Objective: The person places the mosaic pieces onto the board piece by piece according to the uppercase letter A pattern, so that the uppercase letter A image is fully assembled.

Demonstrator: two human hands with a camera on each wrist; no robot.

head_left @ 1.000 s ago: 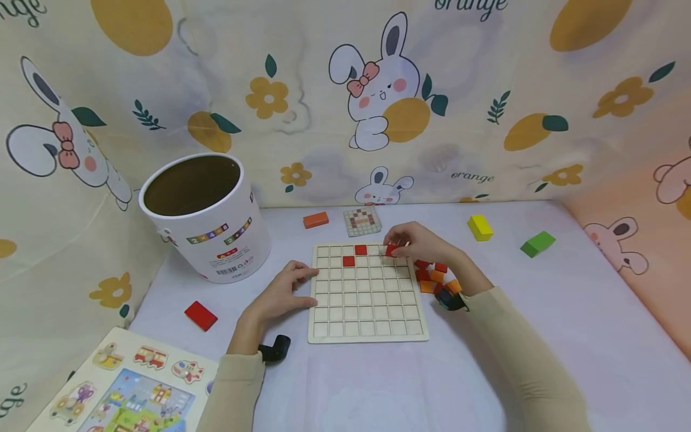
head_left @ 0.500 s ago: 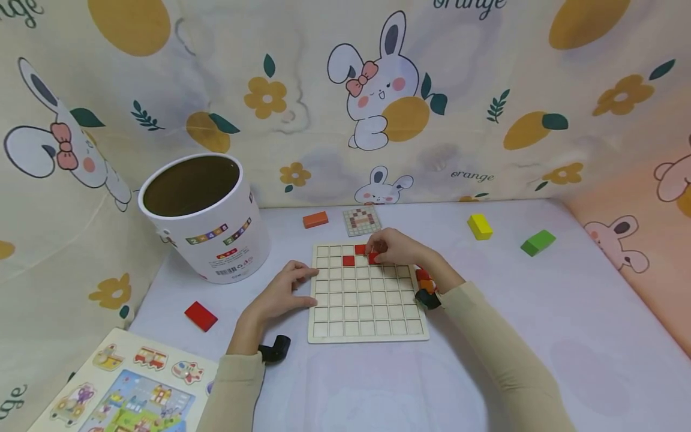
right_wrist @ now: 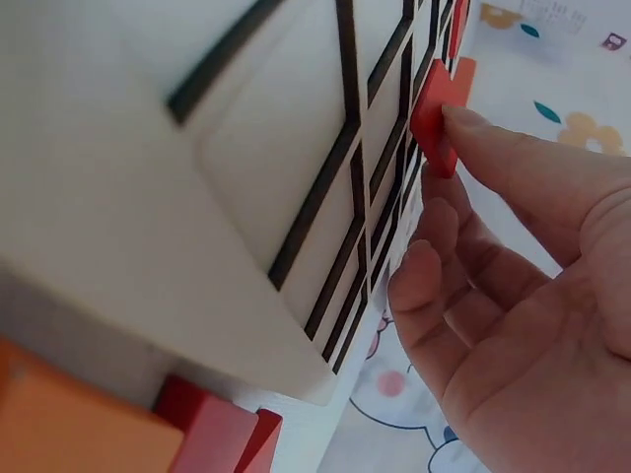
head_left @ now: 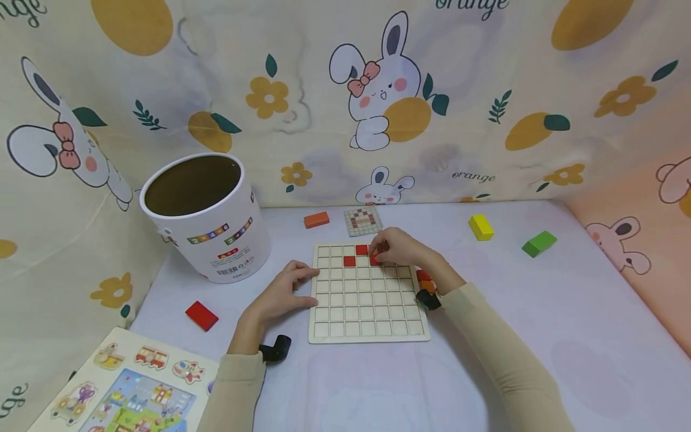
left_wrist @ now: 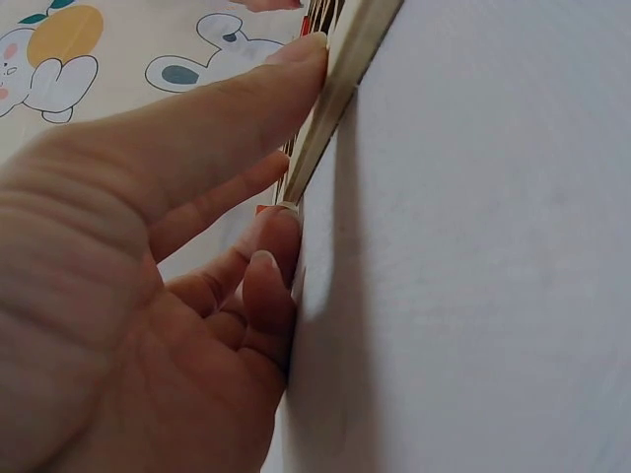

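A pale wooden grid board (head_left: 367, 306) lies flat on the table, with red square tiles (head_left: 349, 261) in two of its cells near the far edge. My right hand (head_left: 402, 246) pinches another red square tile (right_wrist: 431, 120) between thumb and fingers; in the right wrist view it stands tilted at the grid. Thumb and fingertips of my left hand (head_left: 279, 292) rest against the board's left edge, the fingers loosely bent. A small pattern card (head_left: 363, 221) showing a grid picture lies just behind the board.
Loose red and orange blocks (head_left: 426, 283) lie by the board's right edge, partly behind my right wrist. A white bucket (head_left: 237, 240) stands back left. Around lie orange (head_left: 316, 220), yellow (head_left: 481, 228), green (head_left: 539, 244) and red (head_left: 202, 316) blocks and a picture puzzle (head_left: 124, 360).
My right hand has moved left with the red tile, from the board's far right to beside the two placed tiles, and has held there since. The left hand stays put.
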